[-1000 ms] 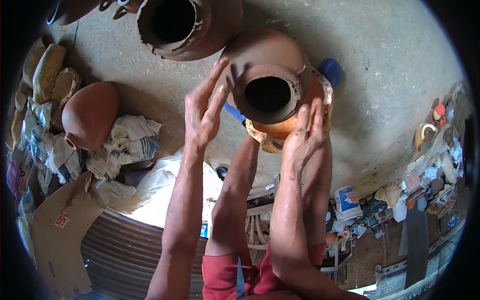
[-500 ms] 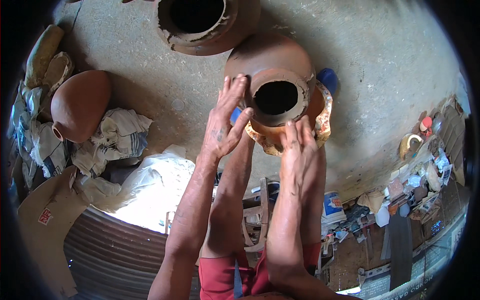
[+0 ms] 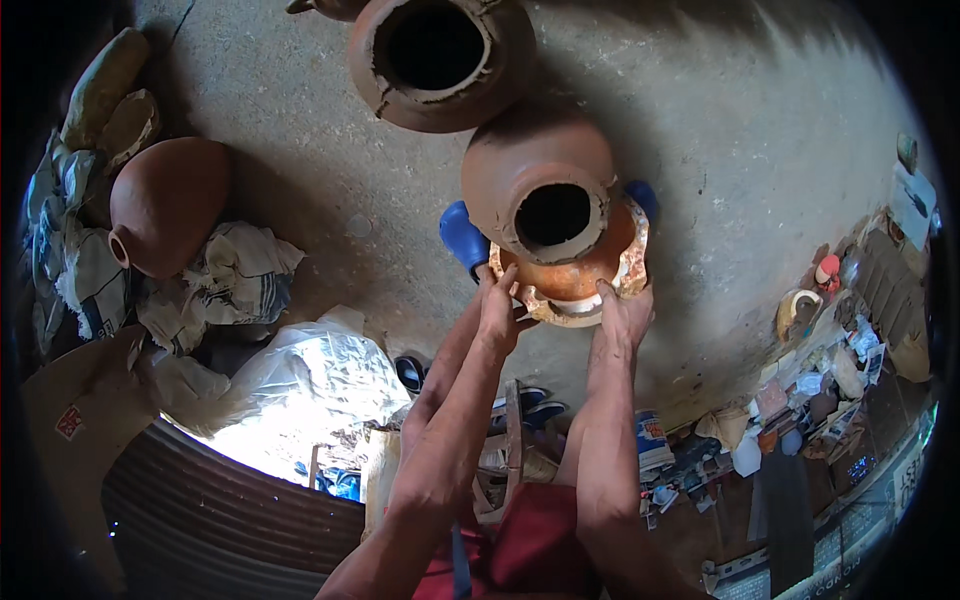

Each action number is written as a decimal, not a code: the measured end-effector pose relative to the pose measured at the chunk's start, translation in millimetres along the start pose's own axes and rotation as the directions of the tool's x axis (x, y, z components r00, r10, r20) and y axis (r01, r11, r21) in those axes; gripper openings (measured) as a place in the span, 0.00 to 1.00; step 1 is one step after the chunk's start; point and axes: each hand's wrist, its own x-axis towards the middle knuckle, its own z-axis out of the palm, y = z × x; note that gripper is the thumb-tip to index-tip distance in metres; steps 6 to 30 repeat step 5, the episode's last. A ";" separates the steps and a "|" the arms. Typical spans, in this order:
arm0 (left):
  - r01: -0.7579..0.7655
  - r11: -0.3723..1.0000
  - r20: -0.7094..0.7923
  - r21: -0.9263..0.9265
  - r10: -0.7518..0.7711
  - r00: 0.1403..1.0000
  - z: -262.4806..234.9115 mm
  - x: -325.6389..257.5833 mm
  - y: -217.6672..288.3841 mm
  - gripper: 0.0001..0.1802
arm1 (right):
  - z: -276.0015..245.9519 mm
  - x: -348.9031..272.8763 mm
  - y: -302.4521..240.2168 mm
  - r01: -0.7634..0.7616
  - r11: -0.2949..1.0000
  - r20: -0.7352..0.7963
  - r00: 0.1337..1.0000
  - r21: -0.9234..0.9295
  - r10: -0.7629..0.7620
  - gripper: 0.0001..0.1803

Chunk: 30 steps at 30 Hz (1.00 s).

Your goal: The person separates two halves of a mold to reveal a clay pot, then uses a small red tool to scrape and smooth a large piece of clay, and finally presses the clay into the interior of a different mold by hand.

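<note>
- Your two forearms come up from the lower edge, above your red shorts [image 3: 540, 545].
- Your left hand [image 3: 497, 310] is open, its fingers stretched up and lying against the lower left rim of the orange stand [image 3: 585, 280]; it grips nothing.
- Your right hand [image 3: 625, 312] is open too, fingers spread, pressed flat against the lower right of that same stand.
- The stand is one chipped, orange-brown ring with pale flaking edges, and it sits on the concrete floor [image 3: 760, 130].
- One round clay pot [image 3: 535, 170] rests in the stand, tilted so that its dark mouth faces you; your hands touch the stand just below it, and whether a fingertip reaches the pot itself you cannot tell.
- Two blue rounded pieces show beside the stand, one [image 3: 465, 238] at its left and one [image 3: 642, 195] at its right, both partly hidden behind it.
- To your left lies one crumpled white plastic sheet [image 3: 300, 375], with a heap of rags [image 3: 225, 285] just beyond it.
- One closed-looking clay pot [image 3: 165, 205] lies on its side against those rags, well apart from your hands.
- Farthest off, one wide-mouthed clay pot [image 3: 440, 55] with a broken rim stands just beyond the pot in the stand.
- That makes three clay pots fully counted, plus a sliver of something at the top edge that you cannot make out.
- Small clutter [image 3: 830, 330] lines the floor on your right.
</note>
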 end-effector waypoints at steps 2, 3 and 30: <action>-0.052 0.996 0.057 0.076 0.048 0.997 4.9 1.5 2.6 0.44 | 0.3 0.7 5.6 -0.010 0.999 0.016 1.000 -0.042 0.011 0.44; -0.050 0.995 0.057 0.082 0.045 0.997 3.7 8.2 -1.2 0.44 | 1.7 -1.1 6.9 -0.007 1.000 0.002 1.000 -0.010 0.007 0.43; -0.031 0.998 0.014 0.053 0.031 0.999 6.2 14.6 -10.9 0.48 | 7.9 -1.3 11.1 0.000 0.998 -0.030 1.000 0.058 0.002 0.42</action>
